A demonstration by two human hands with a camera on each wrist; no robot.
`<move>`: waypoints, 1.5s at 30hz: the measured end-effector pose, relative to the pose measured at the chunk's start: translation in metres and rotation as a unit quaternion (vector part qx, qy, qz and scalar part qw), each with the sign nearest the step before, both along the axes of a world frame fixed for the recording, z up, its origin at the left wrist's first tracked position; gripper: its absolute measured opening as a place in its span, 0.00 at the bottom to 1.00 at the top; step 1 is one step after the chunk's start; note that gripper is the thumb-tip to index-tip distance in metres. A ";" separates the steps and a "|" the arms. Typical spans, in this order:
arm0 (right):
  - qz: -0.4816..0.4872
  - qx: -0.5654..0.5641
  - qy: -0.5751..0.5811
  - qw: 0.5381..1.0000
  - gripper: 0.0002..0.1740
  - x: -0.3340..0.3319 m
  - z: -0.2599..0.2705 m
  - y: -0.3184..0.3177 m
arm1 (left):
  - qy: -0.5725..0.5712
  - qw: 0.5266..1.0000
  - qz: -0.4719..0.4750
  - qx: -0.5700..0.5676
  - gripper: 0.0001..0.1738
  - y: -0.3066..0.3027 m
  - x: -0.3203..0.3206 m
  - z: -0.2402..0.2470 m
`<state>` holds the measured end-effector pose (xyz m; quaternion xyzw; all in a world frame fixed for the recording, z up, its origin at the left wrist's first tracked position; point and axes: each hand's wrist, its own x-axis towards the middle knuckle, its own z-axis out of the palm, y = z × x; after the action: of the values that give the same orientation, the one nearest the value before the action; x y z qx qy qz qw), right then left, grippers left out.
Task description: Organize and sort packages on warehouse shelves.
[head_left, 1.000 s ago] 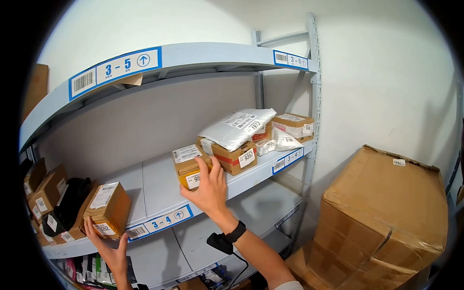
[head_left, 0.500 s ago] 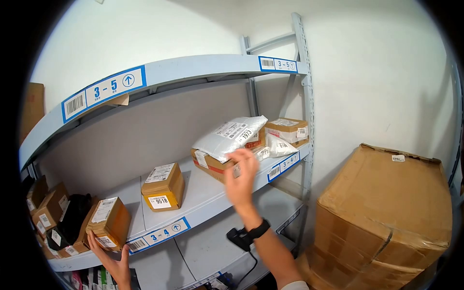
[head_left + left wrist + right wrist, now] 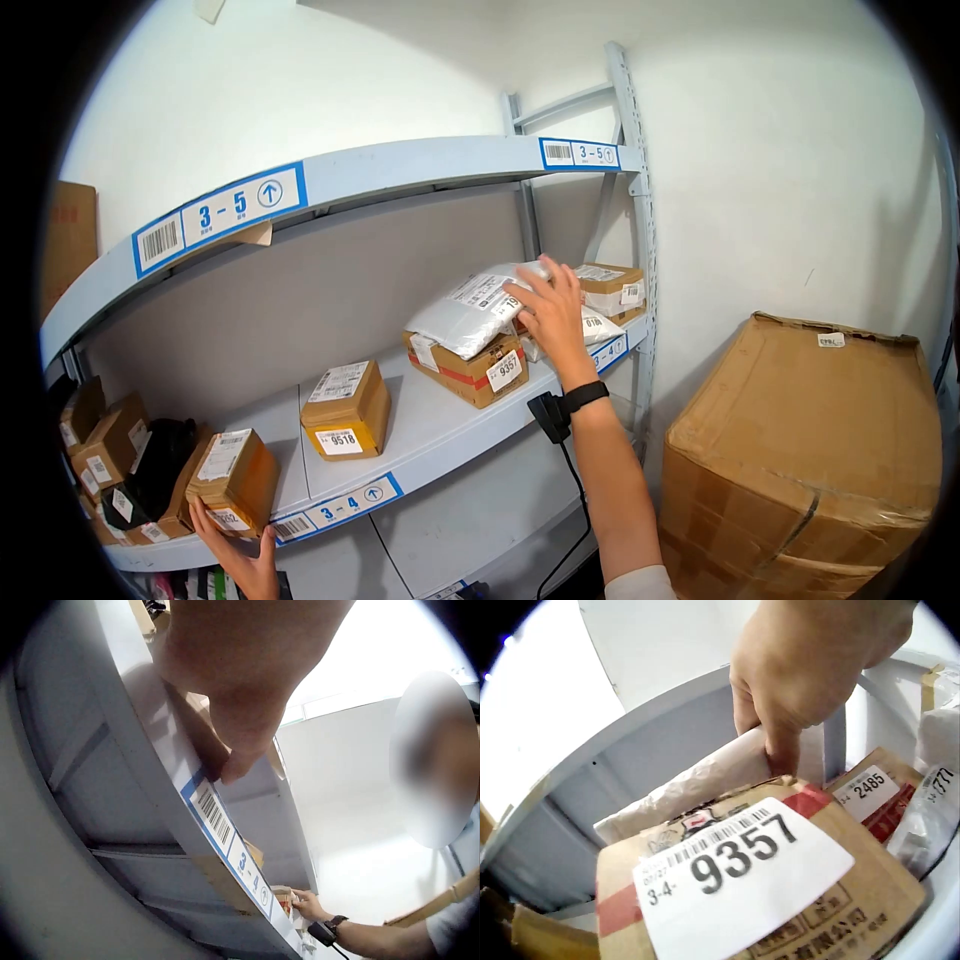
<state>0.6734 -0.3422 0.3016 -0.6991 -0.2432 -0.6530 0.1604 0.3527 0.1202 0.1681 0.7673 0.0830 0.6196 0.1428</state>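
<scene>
In the head view my left hand [image 3: 240,562] rests against the lower front of a cardboard box [image 3: 240,478], fingers at its left and thumb near its right corner by the shelf edge. My right hand [image 3: 553,312] is at the right end of a white plastic mailer [image 3: 462,312]. The right wrist view shows thumb and fingers pinching the mailer's edge [image 3: 697,784]. Beneath it sits a red-taped cardboard box [image 3: 450,378] labelled 9357. Between the hands a yellow-taped box [image 3: 345,408] labelled 9518 stands on the shelf.
The shelf [image 3: 440,445] is labelled 3-4, with an upper shelf beam [image 3: 420,160] above. Several parcels, including a black bag [image 3: 155,470], crowd the left end. More parcels, such as a taped box [image 3: 612,290], fill the right end. A large carton [image 3: 800,430] stands at right.
My right hand has let go of the 9518 box, which now stands further left, and moved right and up to the white mailer. The left hand stays at its box.
</scene>
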 end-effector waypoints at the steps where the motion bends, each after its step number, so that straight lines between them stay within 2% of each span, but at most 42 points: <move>1: 0.024 -0.007 0.005 1.000 0.23 0.006 0.000 0.005 | 0.021 0.999 0.030 -0.003 0.59 0.003 -0.002 -0.002; 2: 0.048 -0.015 0.011 0.999 0.21 0.010 0.000 0.012 | 0.018 0.999 0.027 -0.001 0.59 0.005 0.000 -0.004; 3: 0.022 -0.034 -0.023 0.999 0.19 0.011 -0.003 0.023 | 0.016 1.000 0.026 -0.002 0.59 0.005 0.001 -0.005; 4: 0.036 -0.037 0.011 0.999 0.20 0.007 -0.010 0.041 | 0.014 1.000 0.025 -0.001 0.59 0.005 0.002 -0.004; 5: 0.051 -0.040 0.045 0.997 0.20 0.001 -0.016 0.057 | -0.059 0.996 0.013 0.069 0.50 -0.031 -0.003 0.025; 6: 0.056 -0.037 0.006 0.998 0.19 -0.007 -0.017 0.068 | -0.060 0.995 0.012 0.073 0.50 -0.037 -0.007 0.031; 8: 0.110 0.009 0.011 0.994 0.16 -0.035 -0.018 0.089 | 0.005 0.998 -0.012 0.069 0.61 -0.043 -0.006 0.040; 10: 0.140 0.038 0.016 0.989 0.13 -0.044 -0.026 0.109 | 0.008 0.998 -0.012 0.069 0.58 -0.040 -0.009 0.034; 12: 0.182 0.033 0.019 0.982 0.12 -0.042 -0.037 0.126 | 0.007 0.997 0.047 0.065 0.57 -0.035 -0.005 0.024; 14: 0.194 0.069 0.018 0.978 0.12 -0.049 -0.042 0.134 | 0.011 0.996 0.045 0.082 0.57 -0.029 -0.005 0.023; 16: 0.207 0.100 0.010 0.973 0.11 -0.051 -0.041 0.135 | 0.005 0.992 0.042 0.119 0.56 -0.035 -0.005 0.028; 19: 0.208 0.112 -0.003 0.972 0.11 -0.047 -0.045 0.139 | 0.046 0.994 0.008 0.100 0.55 -0.039 -0.003 0.033; 20: 0.208 0.117 0.002 0.971 0.11 -0.046 -0.046 0.139 | 0.027 0.995 0.009 0.098 0.56 -0.037 -0.002 0.029; 22: 0.205 0.110 0.020 0.972 0.16 -0.043 -0.049 0.140 | 0.012 0.995 0.011 0.099 0.56 -0.028 -0.001 0.022; 25: 0.208 0.119 0.016 0.971 0.15 -0.040 -0.051 0.143 | 0.012 0.996 0.033 0.085 0.58 -0.019 -0.001 0.018; 36: 0.196 0.108 0.020 0.975 0.16 -0.044 -0.050 0.141 | 0.022 0.998 0.016 0.049 0.61 -0.024 0.001 0.020; 45: 0.189 0.107 0.050 0.975 0.20 -0.048 -0.049 0.142 | 0.017 0.999 0.006 0.036 0.62 -0.023 0.004 0.018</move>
<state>0.6252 -0.2006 0.2529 -0.6509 -0.2914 -0.5972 0.3672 0.3565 0.0975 0.1858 0.7822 0.0673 0.6096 0.1098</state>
